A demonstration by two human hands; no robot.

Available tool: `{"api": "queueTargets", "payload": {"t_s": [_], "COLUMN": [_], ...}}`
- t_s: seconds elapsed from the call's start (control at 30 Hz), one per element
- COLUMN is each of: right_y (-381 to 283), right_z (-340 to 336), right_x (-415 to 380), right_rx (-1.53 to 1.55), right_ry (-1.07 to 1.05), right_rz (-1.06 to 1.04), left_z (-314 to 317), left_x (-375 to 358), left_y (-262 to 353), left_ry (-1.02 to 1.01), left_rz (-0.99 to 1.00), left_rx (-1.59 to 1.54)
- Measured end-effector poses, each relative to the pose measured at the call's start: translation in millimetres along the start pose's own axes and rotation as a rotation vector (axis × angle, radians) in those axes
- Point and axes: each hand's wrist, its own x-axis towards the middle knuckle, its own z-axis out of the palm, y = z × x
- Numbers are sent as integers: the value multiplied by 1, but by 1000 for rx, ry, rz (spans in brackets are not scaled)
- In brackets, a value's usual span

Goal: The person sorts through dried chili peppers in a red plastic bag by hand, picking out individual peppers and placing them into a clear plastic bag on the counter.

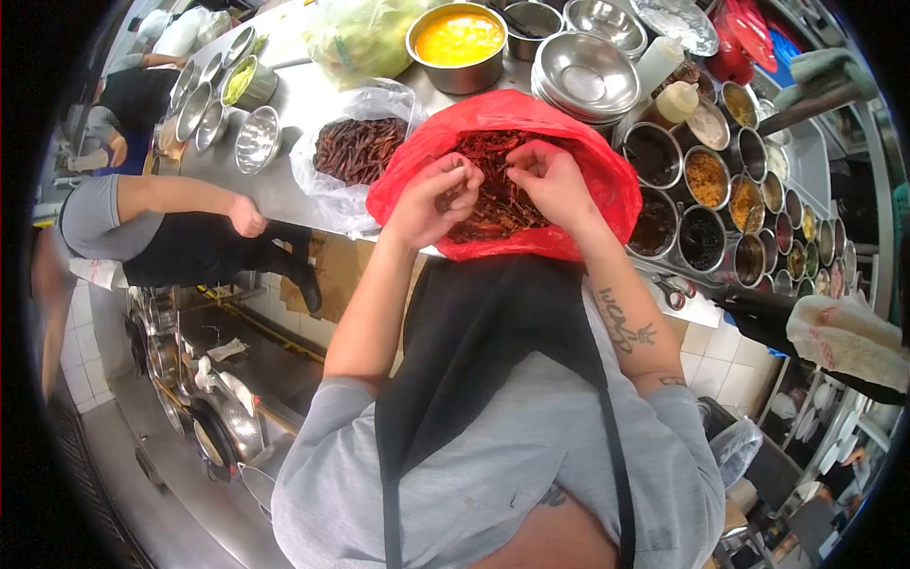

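A red plastic bag (607, 175) lies spread wide on the counter in front of me, with dark red dried chilies (498, 204) inside. My left hand (438, 201) is over the bag's left side, its fingers curled and pinched together. Across from it, my right hand (552, 185) is above the chilies with thumb and fingertips pressed together. What either pinch holds is too small to make out. A clear plastic bag (403, 100) of whole dried chilies (355, 150) sits just left of the red bag.
Behind the bags stand a pot of yellow liquid (462, 43) and stacked metal bowls (588, 78). Many seasoning containers (706, 180) fill the right side, with scissors (675, 292) near the edge. Metal bowls (258, 139) stand at left, where another person's arm (180, 197) reaches in.
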Motion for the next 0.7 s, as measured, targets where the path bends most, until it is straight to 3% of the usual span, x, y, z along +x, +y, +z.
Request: {"api": "queueTargets", "payload": {"t_s": [0.07,0.1,0.23,0.33,0.43,0.53,0.57,0.7], "right_y": [-2,-2,12,10,-8,-4,-3,-3], "right_z": [-2,1,13,12,6,5,6,2], "right_x": [-1,-5,-8,0,-2,2,2,0], "right_rx": [-209,-272,-645,-570,-278,-211,-140,-89], "right_ry": [-43,-47,-104,-58,19,46,23,-26], "right_rz": [36,-55,-325,-240,-44,-111,-91,-54], "left_z": [-4,-7,-13,-16,2,17,24,28], "left_x": [-1,0,0,3,2,7,8,11], "left_y": [-4,-4,-5,-10,-12,-12,-12,-12], "left_ry": [11,-12,170,296,380,349,382,308], "left_rz": [13,26,37,91,137,209,156,272], "left_rx": [-173,-204,49,307,718,1109,1088,1251]}}
